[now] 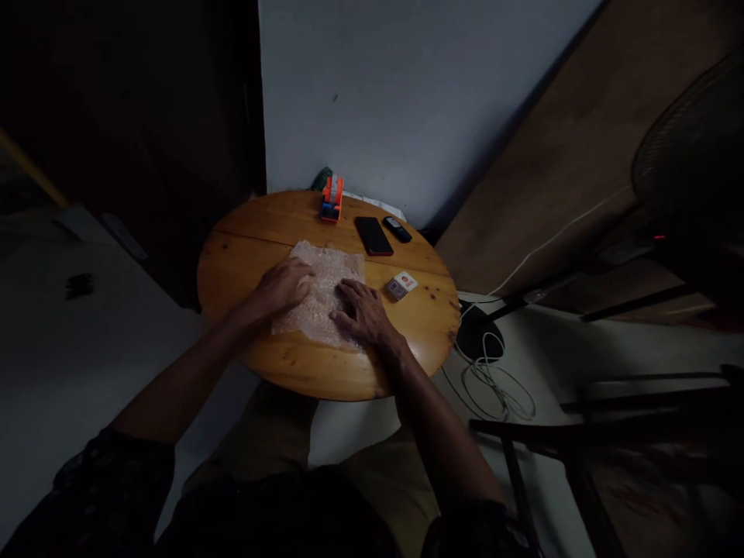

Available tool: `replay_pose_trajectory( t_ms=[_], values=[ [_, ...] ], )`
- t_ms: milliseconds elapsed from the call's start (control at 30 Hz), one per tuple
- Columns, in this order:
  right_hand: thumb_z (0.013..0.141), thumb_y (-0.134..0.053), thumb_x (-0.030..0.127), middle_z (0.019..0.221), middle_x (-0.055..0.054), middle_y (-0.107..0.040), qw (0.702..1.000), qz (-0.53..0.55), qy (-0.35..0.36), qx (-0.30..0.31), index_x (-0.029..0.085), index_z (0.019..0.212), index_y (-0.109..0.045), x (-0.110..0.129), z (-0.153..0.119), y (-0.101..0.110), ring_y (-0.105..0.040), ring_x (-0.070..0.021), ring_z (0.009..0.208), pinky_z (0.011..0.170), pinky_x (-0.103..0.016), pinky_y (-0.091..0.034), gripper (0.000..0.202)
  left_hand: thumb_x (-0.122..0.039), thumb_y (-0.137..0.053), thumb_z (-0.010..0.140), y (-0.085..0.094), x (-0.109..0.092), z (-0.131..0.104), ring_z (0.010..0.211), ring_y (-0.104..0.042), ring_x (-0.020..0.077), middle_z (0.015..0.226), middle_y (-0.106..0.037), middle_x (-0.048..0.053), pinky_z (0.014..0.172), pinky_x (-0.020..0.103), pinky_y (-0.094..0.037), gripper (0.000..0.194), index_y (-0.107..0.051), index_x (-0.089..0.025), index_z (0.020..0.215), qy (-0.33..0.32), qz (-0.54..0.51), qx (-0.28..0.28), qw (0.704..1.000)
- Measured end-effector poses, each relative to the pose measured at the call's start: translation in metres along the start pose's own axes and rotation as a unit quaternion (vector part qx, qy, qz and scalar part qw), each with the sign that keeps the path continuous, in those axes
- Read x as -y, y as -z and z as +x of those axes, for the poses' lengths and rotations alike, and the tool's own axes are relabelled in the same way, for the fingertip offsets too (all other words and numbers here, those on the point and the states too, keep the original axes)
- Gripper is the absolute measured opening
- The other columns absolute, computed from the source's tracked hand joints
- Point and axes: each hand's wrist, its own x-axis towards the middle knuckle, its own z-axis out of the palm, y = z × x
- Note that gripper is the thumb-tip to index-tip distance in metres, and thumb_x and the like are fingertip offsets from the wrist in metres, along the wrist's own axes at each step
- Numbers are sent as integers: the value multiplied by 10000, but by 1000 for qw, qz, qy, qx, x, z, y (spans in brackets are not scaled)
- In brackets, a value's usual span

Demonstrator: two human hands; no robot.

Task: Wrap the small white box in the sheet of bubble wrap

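A sheet of bubble wrap [325, 298] lies spread on the round wooden table [342, 380]. My left hand [284, 287] rests on its left part, fingers a little bent and apart. On the right part of the sheet lies my right hand [363, 312], palm down, thumb and fingers spread. Neither hand grips anything that I can see. To the right of my right hand sits a small white and dark box [401, 285].
Behind the sheet are an orange tape dispenser [332, 199], a dark smartphone [373, 235] and a small black phone [397, 229]. A wall stands behind the table. Coiled cable [494, 380] and a dark chair [575, 434] are at the right.
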Motion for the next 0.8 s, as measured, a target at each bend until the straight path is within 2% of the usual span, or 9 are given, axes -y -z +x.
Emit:
replay_pose_trajectory(
  t_ms=[100,167,233,367,500,633,800],
  values=[
    [922,-590,518,1543,-188,-474,1000,2,-3,7,122,1465,-490,0,1,0,-417,-321,1433,1166,-487,-286,680,-340,-558,873,-8,-7,-3,1335,-498,261,1395,-601,89,1147,377,-369,479,-619,-204,1328,-64,5,95,993],
    [929,-578,520,1554,-192,-460,1000,3,-7,13,109,1481,-468,0,0,1,-411,-321,1441,1175,-489,-281,697,-448,-637,828,-15,-6,-4,1436,-392,308,1534,-483,116,1195,432,-300,648,-541,-195,1417,-62,24,140,988],
    [930,-571,534,1563,-193,-449,1000,4,-5,17,110,1493,-452,0,0,3,-402,-324,1449,1180,-497,-279,715,-518,-671,796,-21,-1,-6,1492,-308,338,1609,-383,139,1224,467,-239,775,-480,-184,1468,-53,33,161,985],
    [926,-556,589,1568,-201,-438,1000,0,-4,20,116,1503,-438,-4,-3,5,-400,-344,1449,1173,-524,-294,756,-590,-662,788,-26,11,-7,1520,-257,343,1637,-335,140,1236,480,-192,840,-440,-200,1498,-67,25,163,984],
    [920,-561,609,1551,-191,-463,1000,-8,0,26,137,1489,-459,-15,-7,10,-423,-346,1431,1159,-532,-316,747,-599,-679,766,-29,15,-7,1520,-257,349,1638,-333,141,1234,493,-180,872,-432,-211,1507,-69,16,159,985],
    [920,-583,574,1522,-184,-500,999,-15,-1,31,147,1447,-511,-21,-15,18,-462,-349,1398,1131,-522,-344,682,-587,-699,751,-30,13,-7,1514,-265,348,1635,-341,132,1235,482,-186,868,-452,-218,1496,-65,7,154,986],
    [939,-585,488,1468,-175,-556,999,-27,7,31,146,1388,-571,-18,-26,24,-504,-343,1349,1090,-499,-363,565,-553,-709,750,-28,11,-8,1522,-248,339,1632,-340,147,1242,473,-180,867,-457,-185,1494,-59,11,166,984]
  ],
)
